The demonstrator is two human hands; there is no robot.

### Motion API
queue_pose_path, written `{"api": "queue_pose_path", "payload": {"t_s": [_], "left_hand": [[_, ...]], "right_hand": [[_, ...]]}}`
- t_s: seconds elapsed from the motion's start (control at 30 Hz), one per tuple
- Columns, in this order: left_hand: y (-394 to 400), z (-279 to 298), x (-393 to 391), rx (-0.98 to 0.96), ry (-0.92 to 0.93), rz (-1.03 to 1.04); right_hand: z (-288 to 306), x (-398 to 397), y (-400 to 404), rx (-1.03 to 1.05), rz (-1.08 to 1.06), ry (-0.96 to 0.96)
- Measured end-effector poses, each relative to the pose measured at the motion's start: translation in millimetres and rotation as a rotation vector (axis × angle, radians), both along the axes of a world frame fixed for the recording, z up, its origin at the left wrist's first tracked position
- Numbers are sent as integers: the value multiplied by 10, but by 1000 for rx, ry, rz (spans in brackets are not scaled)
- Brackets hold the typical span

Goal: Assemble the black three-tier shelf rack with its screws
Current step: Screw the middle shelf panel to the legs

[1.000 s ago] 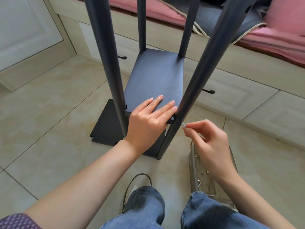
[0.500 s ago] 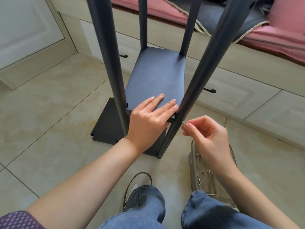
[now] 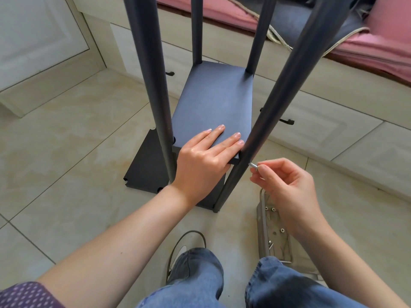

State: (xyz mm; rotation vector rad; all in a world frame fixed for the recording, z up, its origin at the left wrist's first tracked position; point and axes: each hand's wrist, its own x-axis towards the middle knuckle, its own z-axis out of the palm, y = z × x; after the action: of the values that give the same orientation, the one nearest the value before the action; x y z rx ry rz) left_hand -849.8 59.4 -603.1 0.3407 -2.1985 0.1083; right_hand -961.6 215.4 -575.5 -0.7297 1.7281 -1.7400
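The right hand (image 3: 287, 185) has risen from beside the post (image 3: 264, 121) and carried its pinched screw (image 3: 253, 165) forward, so the screw's tip now meets the post's side just below the shelf (image 3: 213, 103) corner, where earlier it was held clear.
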Motion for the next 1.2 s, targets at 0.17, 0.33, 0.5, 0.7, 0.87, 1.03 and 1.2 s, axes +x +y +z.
{"api": "queue_pose_path", "payload": {"t_s": [0.17,0.33,0.5,0.7,0.87,1.03,1.2], "left_hand": [[3,8,5,3,0,1],[15,1,-5,0,13,17],[23,-2,4,15,9,23],[34,-2,9,20,-5,28],[39,14,8,21,7,28],[34,18,8,21,14,24],[36,31,9,24,12,22]], "right_hand": [[-4,-22,-44,4,63,86],[21,-15,-10,-6,55,48],[37,18,-23,-19,66,-17],[67,31,-26,-19,111,-33],[42,34,-32,-26,48,40],[15,38,-5,-14,55,172],[-8,10,-11,-27,70,150]]}}
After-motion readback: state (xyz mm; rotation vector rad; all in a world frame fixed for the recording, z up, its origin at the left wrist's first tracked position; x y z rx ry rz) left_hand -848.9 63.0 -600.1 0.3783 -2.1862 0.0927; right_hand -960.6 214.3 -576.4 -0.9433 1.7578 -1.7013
